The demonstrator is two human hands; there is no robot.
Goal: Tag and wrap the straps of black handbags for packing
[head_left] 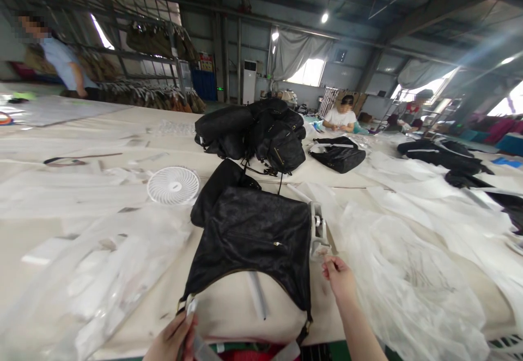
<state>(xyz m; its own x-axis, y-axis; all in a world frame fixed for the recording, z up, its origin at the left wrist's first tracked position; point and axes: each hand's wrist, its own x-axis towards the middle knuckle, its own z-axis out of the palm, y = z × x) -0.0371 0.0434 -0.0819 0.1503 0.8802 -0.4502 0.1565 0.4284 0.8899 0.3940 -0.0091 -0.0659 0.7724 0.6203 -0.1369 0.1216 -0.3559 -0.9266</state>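
Observation:
A black handbag [261, 236] with a zipped pocket and brass rings lies flat on the table in front of me. My left hand [177, 336] is closed around the bag's strap at the lower left ring, where a white wrapping [190, 304] shows between the fingers. My right hand [340, 278] is off the bag, fingers pinched together just below a grey tape dispenser [317, 230] by the bag's right side. Whatever the pinch holds is too small to make out. A pale wrapped strip [256, 295] lies within the bag's curved opening.
Black bags [265, 132] are piled farther back, with another bag [337, 154] to their right. A white round fan [174, 185] lies at the left. Crumpled clear plastic [408, 274] covers the right side, and more plastic sheets [122, 274] the left. Several people work in the background.

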